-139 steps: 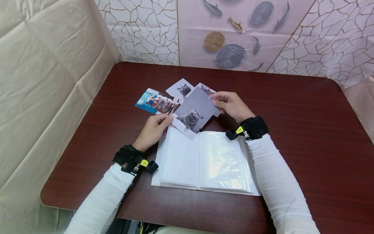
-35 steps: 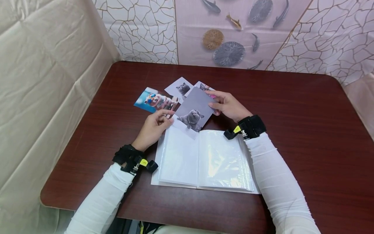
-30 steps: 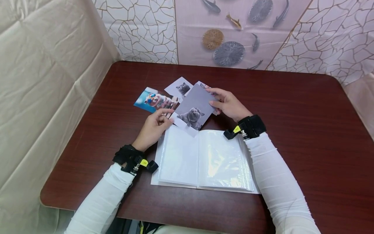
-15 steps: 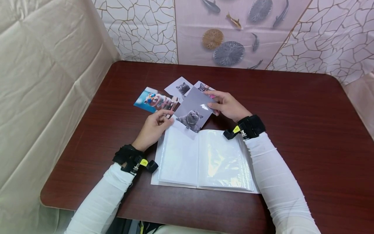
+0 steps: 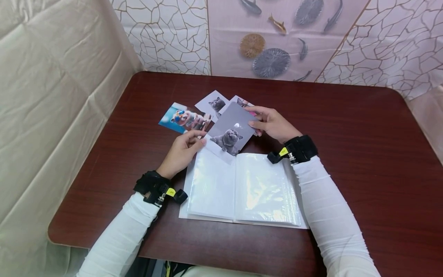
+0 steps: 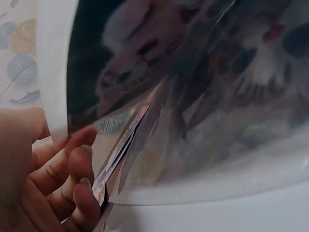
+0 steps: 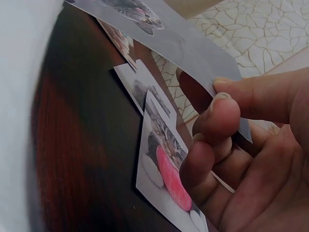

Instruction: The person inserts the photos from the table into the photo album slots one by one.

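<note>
My right hand (image 5: pixel 273 124) pinches a grey cat photo (image 5: pixel 238 119) by its upper right edge, thumb on one face and fingers on the other in the right wrist view. The photo slants above the top of an open photo album (image 5: pixel 268 188) with clear sleeves; its lower corner lies at the left page's upper edge. My left hand (image 5: pixel 181 152) pinches the upper left corner of that page. In the left wrist view the left fingers (image 6: pixel 82 164) are at the corner of a sleeve (image 6: pixel 145 193), through which a dark picture shows.
Behind the album on the dark red-brown table (image 5: pixel 353 161) lie a blue photo of a bear-like figure (image 5: pixel 185 118), a grey cat photo on white (image 5: pixel 214 104) and a partly covered cat photo with a pink patch (image 7: pixel 174 179). A patterned cloth (image 5: pixel 166 34) hangs beyond the table.
The grey cat photo wobbles slightly but stays at the top of the left page. Since the earliest frame, my left forefinger has straightened toward it, and my right fingers have shifted along its edge.
</note>
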`<state>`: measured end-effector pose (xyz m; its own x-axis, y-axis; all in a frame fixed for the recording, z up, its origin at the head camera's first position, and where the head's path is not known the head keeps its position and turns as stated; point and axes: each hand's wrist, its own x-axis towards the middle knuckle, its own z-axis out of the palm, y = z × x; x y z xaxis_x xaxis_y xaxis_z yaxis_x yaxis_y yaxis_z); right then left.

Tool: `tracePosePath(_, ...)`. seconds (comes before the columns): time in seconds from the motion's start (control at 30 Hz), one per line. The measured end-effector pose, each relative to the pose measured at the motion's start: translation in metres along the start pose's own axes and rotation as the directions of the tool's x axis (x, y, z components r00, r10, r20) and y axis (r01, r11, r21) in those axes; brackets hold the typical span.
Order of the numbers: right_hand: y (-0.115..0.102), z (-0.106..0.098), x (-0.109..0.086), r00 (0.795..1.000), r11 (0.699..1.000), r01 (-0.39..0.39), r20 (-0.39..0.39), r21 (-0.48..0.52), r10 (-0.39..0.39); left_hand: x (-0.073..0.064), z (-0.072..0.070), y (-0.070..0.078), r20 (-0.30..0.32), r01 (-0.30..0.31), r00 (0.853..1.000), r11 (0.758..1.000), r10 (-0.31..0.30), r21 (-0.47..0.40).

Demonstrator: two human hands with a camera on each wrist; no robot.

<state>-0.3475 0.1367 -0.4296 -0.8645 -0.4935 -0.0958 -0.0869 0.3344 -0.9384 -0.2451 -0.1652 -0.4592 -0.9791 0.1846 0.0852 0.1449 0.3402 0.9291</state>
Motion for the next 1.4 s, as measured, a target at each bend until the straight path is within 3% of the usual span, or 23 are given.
tracePosePath(0.4,-0.0019,-0.0033,-0.0014,1.0,0.999,-0.03,-0.002,-0.025,0.03,0.0005,0.0002,0.001,-0.021,0.005,1.0,1.0,-0.005,-0.018)
tracePosePath(0.83,-0.003,-0.0027,-0.0018,0.999,0.999,-0.035,0.005,-0.032,0.035,0.0001,0.0004,0.0009,0.032,0.002,0.999,0.998,-0.001,-0.06)
tracePosePath(1.23,-0.002,-0.0027,-0.002,1.0,0.999,-0.029,0.012,-0.024,0.029,-0.0016,0.0011,0.0048,-0.005,-0.054,0.999,0.995,0.054,-0.084)
tracePosePath(1.4,-0.0006,-0.0036,-0.0021,1.0,1.0,-0.022,0.005,-0.018,0.022,-0.0008,0.0012,0.0041,-0.024,-0.032,0.999,0.996,0.03,-0.08)
